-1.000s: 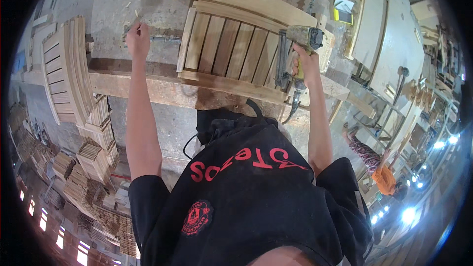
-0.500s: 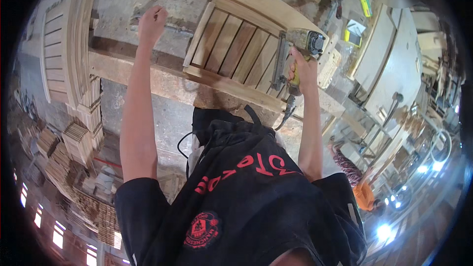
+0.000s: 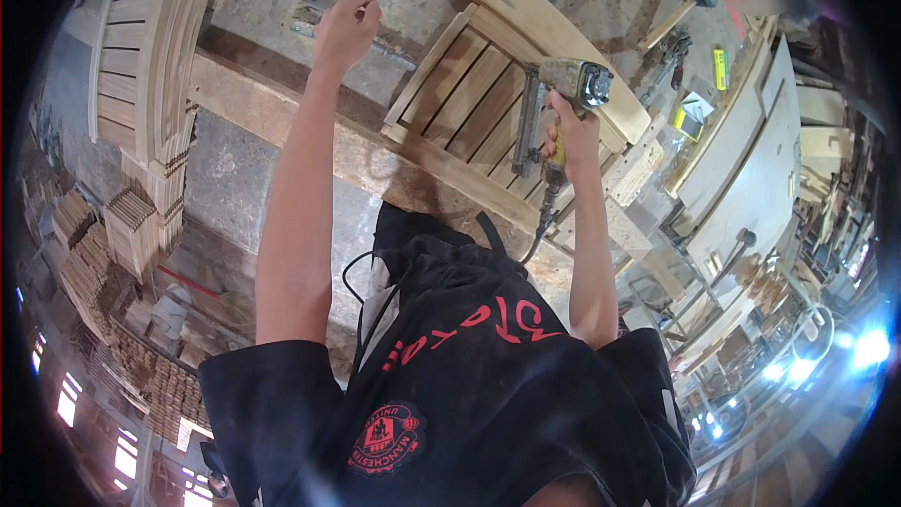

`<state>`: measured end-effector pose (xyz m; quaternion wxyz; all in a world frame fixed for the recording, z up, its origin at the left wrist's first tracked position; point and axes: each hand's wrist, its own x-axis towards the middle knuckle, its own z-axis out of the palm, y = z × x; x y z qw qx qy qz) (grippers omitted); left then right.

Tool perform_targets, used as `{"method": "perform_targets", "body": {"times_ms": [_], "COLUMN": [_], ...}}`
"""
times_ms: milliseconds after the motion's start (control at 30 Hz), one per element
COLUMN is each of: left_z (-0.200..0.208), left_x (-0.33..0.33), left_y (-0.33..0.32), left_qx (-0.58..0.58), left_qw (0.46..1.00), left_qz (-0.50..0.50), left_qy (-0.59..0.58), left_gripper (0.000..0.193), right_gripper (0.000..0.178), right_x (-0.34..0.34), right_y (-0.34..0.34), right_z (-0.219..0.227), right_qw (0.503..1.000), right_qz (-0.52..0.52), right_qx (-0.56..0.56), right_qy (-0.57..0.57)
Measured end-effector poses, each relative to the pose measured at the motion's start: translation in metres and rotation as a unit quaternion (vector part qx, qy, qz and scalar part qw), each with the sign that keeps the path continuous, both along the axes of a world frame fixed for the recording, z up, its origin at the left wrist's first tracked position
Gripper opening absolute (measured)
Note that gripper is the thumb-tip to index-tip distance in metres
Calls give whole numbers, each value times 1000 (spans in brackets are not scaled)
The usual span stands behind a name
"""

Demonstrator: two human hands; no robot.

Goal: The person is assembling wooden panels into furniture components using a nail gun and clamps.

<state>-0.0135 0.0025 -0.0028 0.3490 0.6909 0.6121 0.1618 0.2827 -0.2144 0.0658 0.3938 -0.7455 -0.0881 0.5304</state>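
Note:
My right hand (image 3: pixel 574 139) is wrapped round the handle of a pneumatic nail gun (image 3: pixel 563 84), with an air hose (image 3: pixel 539 235) running down from its grip. The nail gun is held over the right part of a slatted wooden panel (image 3: pixel 465 99) with a curved top rail (image 3: pixel 535 28). The panel lies on a worn wooden beam (image 3: pixel 263 113). To the left of the panel, above the bench, my left hand (image 3: pixel 347 33) is closed with curled fingers. Whatever those fingers hold, if anything, is too small to make out.
Finished slatted panels (image 3: pixel 141 47) are stacked at the left, above piles of wooden strips (image 3: pixel 141 347). A mallet (image 3: pixel 678 14), another tool (image 3: pixel 668 66) and a yellow box (image 3: pixel 721 69) lie at the far right. Large pale boards (image 3: pixel 751 160) lean beyond them.
The view has turned, so the panel and bench sit further right in it. My left hand appears further right and higher, still closed. The nail gun stays in my right hand over the panel.

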Motion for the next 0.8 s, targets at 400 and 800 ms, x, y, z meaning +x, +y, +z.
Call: {"method": "perform_targets", "body": {"times_ms": [400, 800], "left_z": [6, 9], "left_x": [2, 8], "left_y": [-4, -9], "left_qx": [47, 39], "left_qw": [998, 996], "left_qz": [21, 39], "left_qy": [-37, -69], "left_gripper": [28, 26], "right_gripper": [32, 32], "right_x": [-20, -40], "right_y": [26, 72], "right_z": [9, 1], "right_qw": [999, 998], "right_qz": [5, 65], "right_qx": [-8, -11], "right_qy": [-46, 24]}}
